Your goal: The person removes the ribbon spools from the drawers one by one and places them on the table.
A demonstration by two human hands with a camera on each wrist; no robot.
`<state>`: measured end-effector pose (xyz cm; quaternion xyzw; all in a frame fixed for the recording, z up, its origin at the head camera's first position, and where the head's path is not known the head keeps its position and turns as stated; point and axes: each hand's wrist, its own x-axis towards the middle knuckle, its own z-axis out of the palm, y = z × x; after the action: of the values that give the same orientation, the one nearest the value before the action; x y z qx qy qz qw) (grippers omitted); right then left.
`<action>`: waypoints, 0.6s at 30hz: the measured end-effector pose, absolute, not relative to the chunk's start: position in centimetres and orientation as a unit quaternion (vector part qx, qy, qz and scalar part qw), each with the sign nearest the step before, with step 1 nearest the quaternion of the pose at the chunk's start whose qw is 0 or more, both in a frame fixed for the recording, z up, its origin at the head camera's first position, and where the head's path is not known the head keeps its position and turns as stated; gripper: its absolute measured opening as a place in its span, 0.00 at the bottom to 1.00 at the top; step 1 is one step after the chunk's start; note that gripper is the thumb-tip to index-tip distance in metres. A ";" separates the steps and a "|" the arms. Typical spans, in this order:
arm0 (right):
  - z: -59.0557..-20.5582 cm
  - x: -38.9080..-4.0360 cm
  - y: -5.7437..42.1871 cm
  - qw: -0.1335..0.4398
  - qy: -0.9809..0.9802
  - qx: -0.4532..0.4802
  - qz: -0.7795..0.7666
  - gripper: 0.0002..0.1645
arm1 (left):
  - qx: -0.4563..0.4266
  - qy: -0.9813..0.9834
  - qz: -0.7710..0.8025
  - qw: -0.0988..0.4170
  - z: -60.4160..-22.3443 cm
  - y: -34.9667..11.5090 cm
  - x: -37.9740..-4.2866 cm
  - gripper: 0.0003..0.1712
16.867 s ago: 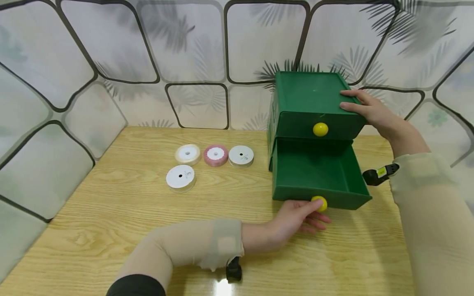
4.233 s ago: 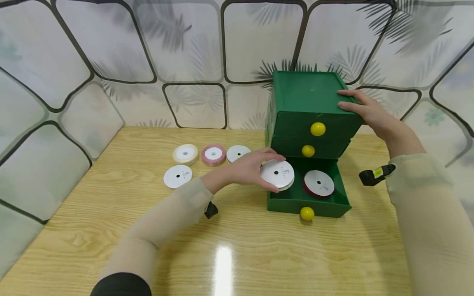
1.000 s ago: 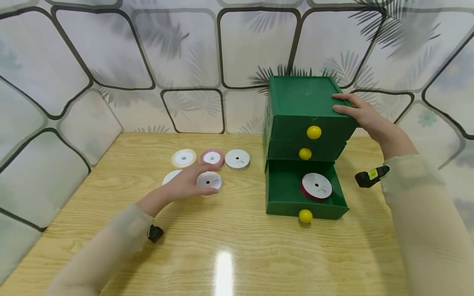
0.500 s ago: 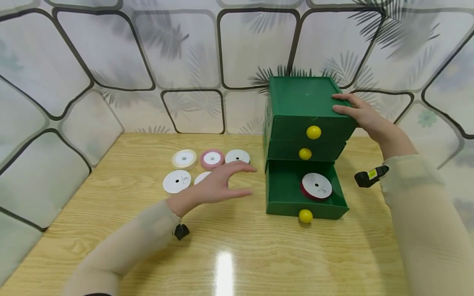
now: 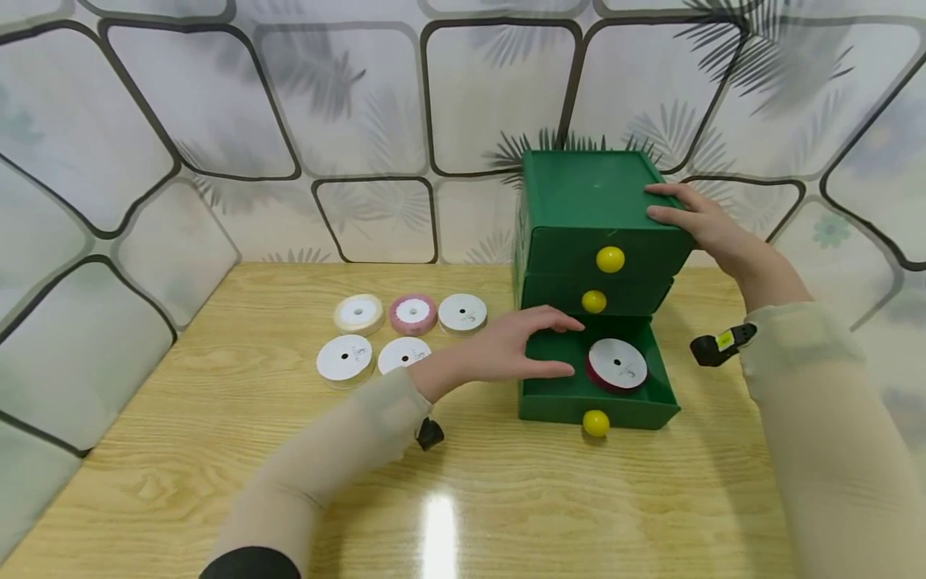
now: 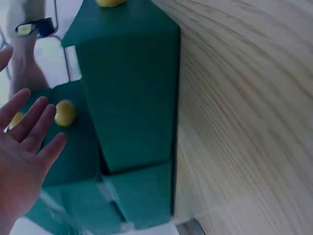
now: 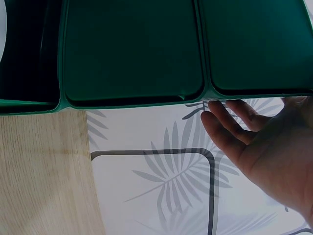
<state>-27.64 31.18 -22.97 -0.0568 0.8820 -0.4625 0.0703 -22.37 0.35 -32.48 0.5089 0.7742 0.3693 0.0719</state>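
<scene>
A green cabinet (image 5: pixel 593 193) with yellow knobs stands at the right of the table, its bottom drawer (image 5: pixel 557 408) pulled out. In that drawer lies a white-faced spool of dark red ribbon (image 5: pixel 617 363). My left hand (image 5: pixel 499 346) hovers over the drawer's left side, thumb and fingers spread apart, left of the spool and holding nothing. My right hand (image 5: pixel 712 229) rests on the cabinet's top right edge with its fingers extended. In the right wrist view the fingers (image 7: pixel 227 134) are beside the cabinet's side wall.
Several ribbon spools lie left of the cabinet: a cream one (image 5: pixel 358 314), a pink one (image 5: pixel 413 314), and white-faced ones (image 5: pixel 462 313), one (image 5: pixel 345 359) in the front row and another (image 5: pixel 402 353) partly behind the left arm. A patterned backdrop (image 5: pixel 499 88) rises behind the table.
The middle drawer has been shut and the bottom one opened. My left hand carried a white-faced spool from it to the table, let go, and moved back right over the drawer.
</scene>
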 end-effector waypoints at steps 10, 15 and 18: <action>-23.0 -27.7 31.2 0.075 0.882 -0.054 -0.463 0.40 | 0.510 0.805 0.273 0.132 -33.3 5.1 -24.0 0.35; -23.0 -27.7 31.2 0.073 0.882 -0.055 -0.462 0.40 | 0.507 0.802 0.275 0.152 -33.8 6.8 -24.8 0.38; -23.1 -27.7 31.3 0.072 0.883 -0.056 -0.461 0.40 | 0.509 0.799 0.272 0.168 -34.1 7.8 -25.0 0.40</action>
<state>-27.69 31.29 -23.06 -0.0555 0.8827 -0.4610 0.0723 -25.00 7.78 -34.10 0.5093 0.7989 0.2722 0.1681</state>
